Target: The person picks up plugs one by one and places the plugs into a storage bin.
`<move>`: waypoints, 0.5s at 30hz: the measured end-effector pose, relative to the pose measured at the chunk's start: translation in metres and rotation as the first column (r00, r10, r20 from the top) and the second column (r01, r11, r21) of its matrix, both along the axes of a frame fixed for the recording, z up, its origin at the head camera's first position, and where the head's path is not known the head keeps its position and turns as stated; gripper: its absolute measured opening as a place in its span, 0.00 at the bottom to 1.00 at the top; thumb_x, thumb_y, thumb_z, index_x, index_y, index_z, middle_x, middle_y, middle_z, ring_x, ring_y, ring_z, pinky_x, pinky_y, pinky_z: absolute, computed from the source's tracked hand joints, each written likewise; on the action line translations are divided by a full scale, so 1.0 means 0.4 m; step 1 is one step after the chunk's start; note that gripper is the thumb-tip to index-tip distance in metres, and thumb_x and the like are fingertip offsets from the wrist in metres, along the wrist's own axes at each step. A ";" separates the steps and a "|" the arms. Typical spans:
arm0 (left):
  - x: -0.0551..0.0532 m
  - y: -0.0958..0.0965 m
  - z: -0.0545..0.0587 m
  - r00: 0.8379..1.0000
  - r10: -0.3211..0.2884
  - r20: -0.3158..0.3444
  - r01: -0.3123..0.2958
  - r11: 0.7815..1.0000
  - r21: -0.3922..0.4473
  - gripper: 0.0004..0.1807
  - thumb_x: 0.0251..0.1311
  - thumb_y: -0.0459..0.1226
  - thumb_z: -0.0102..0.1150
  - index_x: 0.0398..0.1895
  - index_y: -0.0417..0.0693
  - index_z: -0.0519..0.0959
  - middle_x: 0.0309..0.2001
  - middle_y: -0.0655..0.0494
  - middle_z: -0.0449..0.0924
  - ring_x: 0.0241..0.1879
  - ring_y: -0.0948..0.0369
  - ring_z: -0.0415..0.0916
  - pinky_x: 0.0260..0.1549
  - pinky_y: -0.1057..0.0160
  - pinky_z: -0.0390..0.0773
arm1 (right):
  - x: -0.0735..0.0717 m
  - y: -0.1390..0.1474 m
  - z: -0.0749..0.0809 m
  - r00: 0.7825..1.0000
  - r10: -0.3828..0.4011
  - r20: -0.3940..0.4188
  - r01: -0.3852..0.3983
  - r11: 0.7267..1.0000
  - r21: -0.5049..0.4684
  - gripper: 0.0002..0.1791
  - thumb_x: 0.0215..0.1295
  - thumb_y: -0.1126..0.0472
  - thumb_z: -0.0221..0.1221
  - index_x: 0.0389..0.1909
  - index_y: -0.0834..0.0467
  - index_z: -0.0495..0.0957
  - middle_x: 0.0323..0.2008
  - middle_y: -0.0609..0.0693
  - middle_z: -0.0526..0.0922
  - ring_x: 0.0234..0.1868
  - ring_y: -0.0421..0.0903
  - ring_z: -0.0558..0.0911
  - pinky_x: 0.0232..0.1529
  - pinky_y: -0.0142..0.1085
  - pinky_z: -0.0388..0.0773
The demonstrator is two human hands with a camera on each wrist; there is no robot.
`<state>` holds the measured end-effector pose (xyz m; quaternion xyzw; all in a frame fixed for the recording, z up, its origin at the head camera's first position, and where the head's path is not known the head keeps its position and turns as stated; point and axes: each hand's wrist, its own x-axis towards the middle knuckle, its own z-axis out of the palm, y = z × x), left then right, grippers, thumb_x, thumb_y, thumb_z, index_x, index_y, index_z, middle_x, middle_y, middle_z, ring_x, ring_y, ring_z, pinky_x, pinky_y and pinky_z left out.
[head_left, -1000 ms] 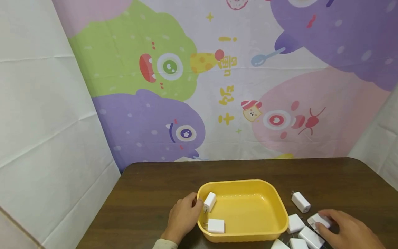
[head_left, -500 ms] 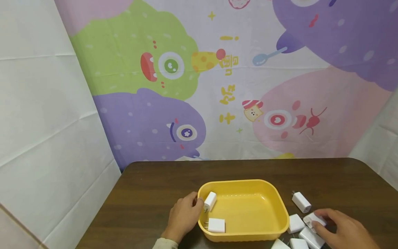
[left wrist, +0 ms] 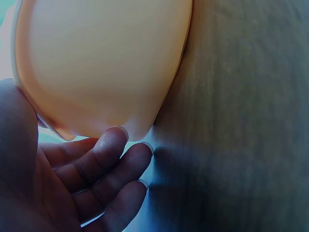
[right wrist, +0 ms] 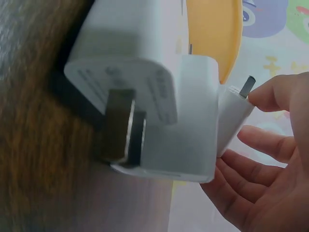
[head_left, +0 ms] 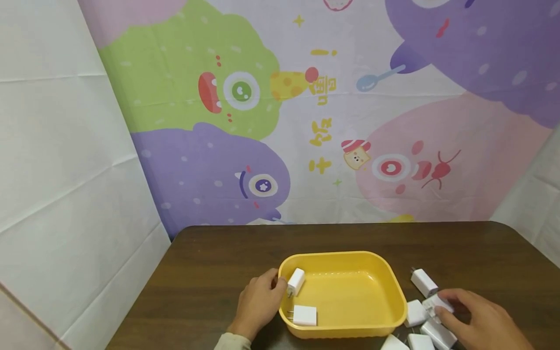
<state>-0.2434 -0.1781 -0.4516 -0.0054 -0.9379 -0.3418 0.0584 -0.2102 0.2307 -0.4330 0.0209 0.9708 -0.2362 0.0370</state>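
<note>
Here's the right hand (head_left: 485,318), in among the clutter beyond the tray's right end, thumb and finger pinching a small white boxy plastic charger (head_left: 437,305). Over on the other side, the left hand (head_left: 259,302) grips the left end of a shallow yellow plastic tray (head_left: 350,332), thumb at the rim, fingers bent against the outside wall.

So, how to play this one well? The pinch looks best kept on the charger's flat sides, away from the prongs, since smooth plastic could slip if squeezed at a corner. Straight up first, then sideways, would likely spare the neighbours a nudge: one white block charger (head_left: 415,313) sits just beside it, a longer white charger (head_left: 423,283) lies just behind, and another white charger (head_left: 439,334) is close in front. Light pressure from the left should do; a hard squeeze might drag the tray across the dark wooden table (head_left: 197,282).

Now a look at the charger itself: pale and slab-sided, and the right wrist view catches a dark metal prong (right wrist: 247,87) sticking out near a fingertip. Whether it's fully off the table, you can't tell. Inside the tray, at the left end, lie a slim white charger (head_left: 296,282) and a squarer white charger (head_left: 305,315).
</note>
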 end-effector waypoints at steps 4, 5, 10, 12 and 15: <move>0.001 0.000 0.000 1.000 0.003 0.000 -0.003 1.000 -0.003 0.10 0.68 0.46 0.50 0.28 0.58 0.74 0.20 0.60 0.70 0.21 0.60 0.67 0.25 0.57 0.64 | 0.003 -0.006 -0.001 0.999 0.006 -0.039 -0.008 0.999 -0.047 0.33 0.60 0.38 0.66 0.54 0.61 0.79 0.43 0.53 0.83 0.39 0.48 0.81 0.41 0.52 0.81; 0.001 0.000 0.000 1.000 0.004 0.002 -0.004 1.000 -0.003 0.10 0.68 0.46 0.50 0.28 0.58 0.74 0.20 0.60 0.70 0.22 0.60 0.67 0.25 0.57 0.64 | 0.004 -0.008 -0.001 0.999 0.008 -0.050 -0.011 0.998 -0.059 0.32 0.61 0.39 0.65 0.54 0.60 0.79 0.43 0.53 0.84 0.40 0.48 0.81 0.41 0.51 0.81; 0.000 0.000 -0.001 1.000 0.004 0.012 -0.004 1.000 -0.001 0.10 0.68 0.47 0.50 0.28 0.58 0.74 0.20 0.60 0.70 0.22 0.60 0.67 0.25 0.57 0.64 | 0.013 -0.016 -0.003 0.995 0.013 -0.099 -0.023 0.995 -0.100 0.31 0.62 0.38 0.65 0.54 0.58 0.79 0.43 0.51 0.84 0.40 0.47 0.81 0.39 0.46 0.82; -0.001 0.000 -0.002 1.000 0.004 0.014 -0.004 1.000 0.000 0.10 0.68 0.47 0.50 0.29 0.58 0.75 0.20 0.60 0.70 0.22 0.60 0.67 0.25 0.57 0.64 | 0.016 -0.018 -0.004 0.991 0.023 -0.133 -0.036 0.995 -0.094 0.30 0.62 0.39 0.65 0.54 0.58 0.80 0.43 0.50 0.84 0.40 0.47 0.81 0.37 0.41 0.82; -0.001 0.000 -0.002 1.000 0.004 0.018 -0.004 1.000 0.001 0.10 0.68 0.47 0.50 0.30 0.58 0.75 0.20 0.60 0.70 0.22 0.60 0.67 0.25 0.57 0.64 | 0.018 -0.020 -0.005 0.987 0.035 -0.155 -0.049 0.995 -0.087 0.28 0.62 0.40 0.66 0.53 0.58 0.80 0.42 0.49 0.84 0.40 0.46 0.81 0.35 0.37 0.80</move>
